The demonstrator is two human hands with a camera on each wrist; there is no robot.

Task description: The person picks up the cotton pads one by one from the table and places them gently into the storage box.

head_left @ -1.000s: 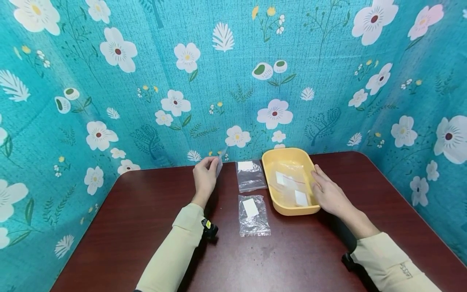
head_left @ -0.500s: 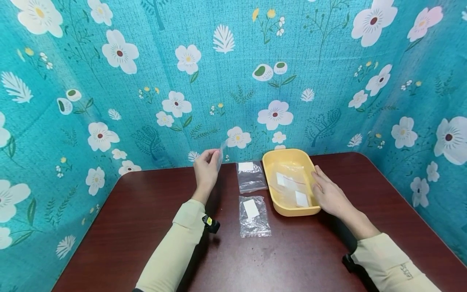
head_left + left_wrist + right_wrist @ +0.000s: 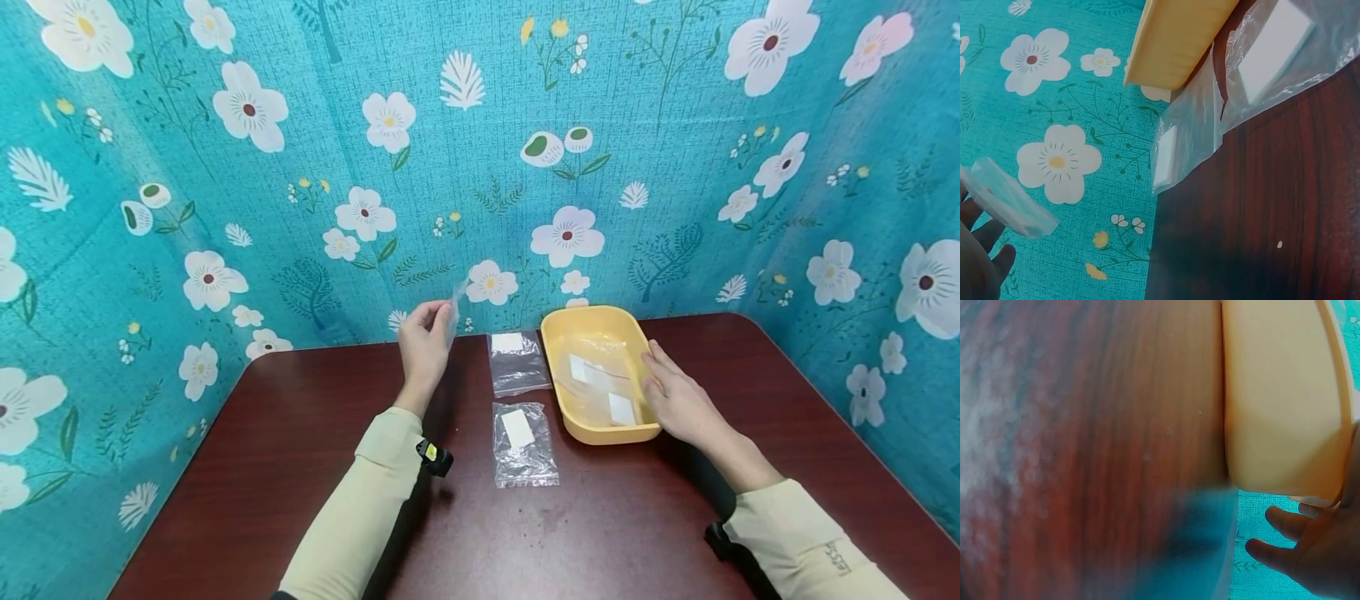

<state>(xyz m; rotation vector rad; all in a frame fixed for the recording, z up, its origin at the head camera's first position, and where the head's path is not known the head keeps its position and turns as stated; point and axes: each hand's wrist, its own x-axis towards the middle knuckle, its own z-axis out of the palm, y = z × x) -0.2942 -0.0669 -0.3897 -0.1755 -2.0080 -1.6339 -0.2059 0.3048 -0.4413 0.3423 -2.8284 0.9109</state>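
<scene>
Above the table's back edge, my left hand [image 3: 423, 346] pinches a clear zip bag [image 3: 454, 312] between thumb and fingertips. The bag hangs edge-on, so its contents cannot be made out; in the left wrist view this zip bag [image 3: 1013, 200] looks hazy against the cloth. My right hand [image 3: 682, 398] rests at the right rim of a yellow plastic basin [image 3: 572, 432], fingers fairly straight and spread in the right wrist view. Inside the basin lie clear bags with white labels or cards [image 3: 620, 408]. Two flat bags sit left of it: a rear bag [image 3: 517, 367] and a front bag [image 3: 527, 462].
The dark reddish wooden table [image 3: 300, 467] ends at a teal floral cloth [image 3: 487, 167] hanging behind and at both sides. The basin stands near the back edge. Each wrist carries a small black camera, such as the left wrist camera [image 3: 435, 458].
My left hand has risen slightly with the zip bag, which now stands a little higher against the cloth. The right hand, basin and bags on the table stay put.
</scene>
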